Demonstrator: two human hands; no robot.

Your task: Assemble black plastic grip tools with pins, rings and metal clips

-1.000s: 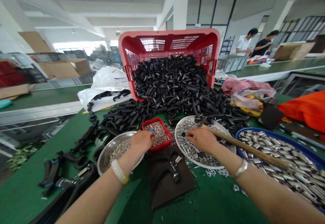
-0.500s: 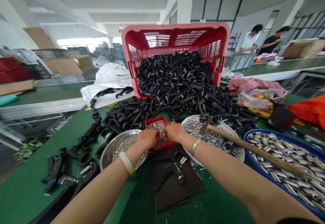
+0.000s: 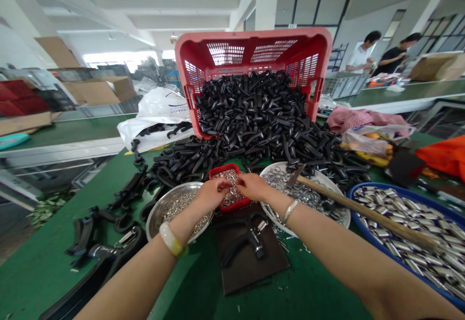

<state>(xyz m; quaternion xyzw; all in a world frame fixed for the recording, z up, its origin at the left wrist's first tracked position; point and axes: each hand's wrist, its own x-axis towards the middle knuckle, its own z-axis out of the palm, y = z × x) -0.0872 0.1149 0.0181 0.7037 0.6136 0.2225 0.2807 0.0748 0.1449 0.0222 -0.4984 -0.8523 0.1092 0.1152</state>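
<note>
Left hand (image 3: 215,192), right hand (image 3: 252,186) over red tray (image 3: 236,207) of small metal pins (image 3: 231,197), fingers curled; grip unclear.

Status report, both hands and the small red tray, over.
Left hand and right hand over small red tray, grips unclear. Tray holds small metal pins. Hammer lies across white dish, right side.

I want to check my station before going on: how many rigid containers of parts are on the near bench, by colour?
Red: 2 (large basket, small tray)
Silver: 1 (metal bowl)
White: 1 (round dish)
Blue: 1 (basin)
Total: 5
</note>
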